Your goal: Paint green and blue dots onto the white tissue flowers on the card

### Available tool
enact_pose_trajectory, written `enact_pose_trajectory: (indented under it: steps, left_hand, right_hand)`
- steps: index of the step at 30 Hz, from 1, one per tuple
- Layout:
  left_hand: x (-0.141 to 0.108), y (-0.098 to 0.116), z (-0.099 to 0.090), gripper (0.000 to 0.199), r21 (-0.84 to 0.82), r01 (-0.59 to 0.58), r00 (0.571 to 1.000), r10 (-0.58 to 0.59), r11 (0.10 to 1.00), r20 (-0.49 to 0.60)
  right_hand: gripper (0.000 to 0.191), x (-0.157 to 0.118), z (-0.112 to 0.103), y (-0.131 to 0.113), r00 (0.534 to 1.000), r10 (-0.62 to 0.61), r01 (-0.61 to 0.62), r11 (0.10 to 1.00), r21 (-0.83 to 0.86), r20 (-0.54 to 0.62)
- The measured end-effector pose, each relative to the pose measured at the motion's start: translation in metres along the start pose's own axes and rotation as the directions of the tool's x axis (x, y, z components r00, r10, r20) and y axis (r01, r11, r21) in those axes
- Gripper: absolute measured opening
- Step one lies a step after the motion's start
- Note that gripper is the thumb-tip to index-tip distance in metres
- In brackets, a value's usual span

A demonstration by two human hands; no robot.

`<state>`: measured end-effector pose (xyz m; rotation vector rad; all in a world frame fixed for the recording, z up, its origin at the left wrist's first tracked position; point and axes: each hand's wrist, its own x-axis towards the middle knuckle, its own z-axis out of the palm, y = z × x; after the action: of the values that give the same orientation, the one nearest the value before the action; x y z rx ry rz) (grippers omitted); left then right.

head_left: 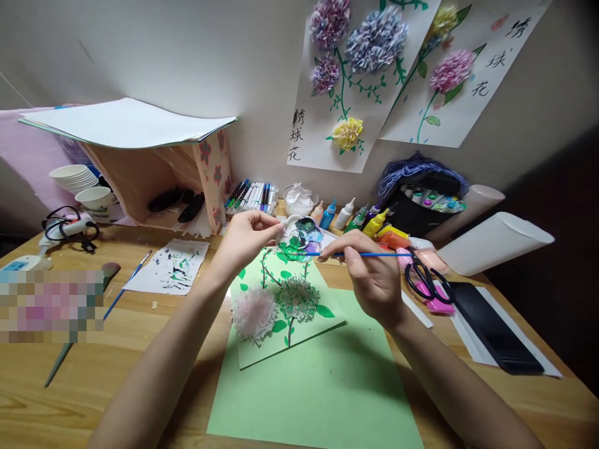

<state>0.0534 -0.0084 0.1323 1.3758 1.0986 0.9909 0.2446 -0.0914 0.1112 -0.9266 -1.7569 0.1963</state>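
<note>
My left hand pinches the rim of a small paint palette with green, dark, blue and purple paint in its wells. In my right hand is a blue-handled paintbrush, its tip at the green paint. Below both hands lies a tilted picture with a pale pink paper flower, a green-speckled flower, painted leaves and dark stems. Under it is a light green sheet.
Paint bottles and markers stand along the wall. Scissors and a black phone lie right. A paint-stained tissue, another brush and a power strip are left. Flower pictures hang above.
</note>
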Motion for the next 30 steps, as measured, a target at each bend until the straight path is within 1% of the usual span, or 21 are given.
enact_pose_trajectory:
  steps: [4,7,10,14,15,19,23,24,28,30]
  left_hand:
    - [0.001,0.0,0.001,0.024,-0.009,0.012,1.0,-0.011,1.0,0.005]
    - [0.002,-0.001,0.0,0.026,-0.011,0.007,1.0,-0.007,1.0,0.012]
    - [0.002,-0.003,0.0,0.027,-0.001,-0.004,1.0,0.004,1.0,0.017]
    - [0.001,-0.003,0.001,0.029,0.011,0.0,1.0,0.0,1.0,0.019]
    - [0.001,-0.003,0.001,0.03,0.012,-0.004,1.0,0.003,1.0,0.02]
    - [0.001,-0.002,0.002,0.033,0.009,-0.014,0.999,0.013,1.0,0.035]
    - [-0.001,0.0,0.003,0.035,0.012,-0.001,0.999,0.001,1.0,0.041]
    - [-0.002,0.001,0.003,0.034,0.014,0.0,0.999,0.0,1.0,0.042]
    - [-0.004,0.003,0.003,0.03,0.028,0.006,0.999,-0.007,1.0,0.043]
    - [-0.005,0.004,0.003,0.031,0.04,0.006,0.999,-0.007,0.999,0.038]
  right_hand:
    - [0.029,0.0,-0.003,0.002,0.997,0.072,-0.072,0.997,0.038,0.006]
    - [0.031,0.001,-0.007,0.002,0.995,0.093,-0.092,0.995,0.04,-0.03]
    - [0.031,0.001,-0.009,0.003,0.995,0.094,-0.092,0.995,0.043,-0.044]
    - [0.03,0.002,-0.012,0.004,0.996,0.069,-0.069,0.997,0.014,0.05]
    - [0.03,0.002,-0.013,0.004,0.997,0.064,-0.064,0.998,0.01,0.053]
    - [0.031,0.003,-0.016,0.004,0.997,0.074,-0.074,0.997,0.022,-0.004]
    - [0.03,0.003,-0.015,0.005,0.995,0.076,-0.079,0.996,0.047,0.06]
    - [0.031,0.003,-0.014,0.006,0.995,0.078,-0.081,0.996,0.047,0.058]
    - [0.032,0.004,-0.015,0.006,0.997,0.079,-0.078,0.996,0.038,-0.007]
    - [0.032,0.004,-0.015,0.005,0.998,0.065,-0.065,0.997,0.03,0.027]
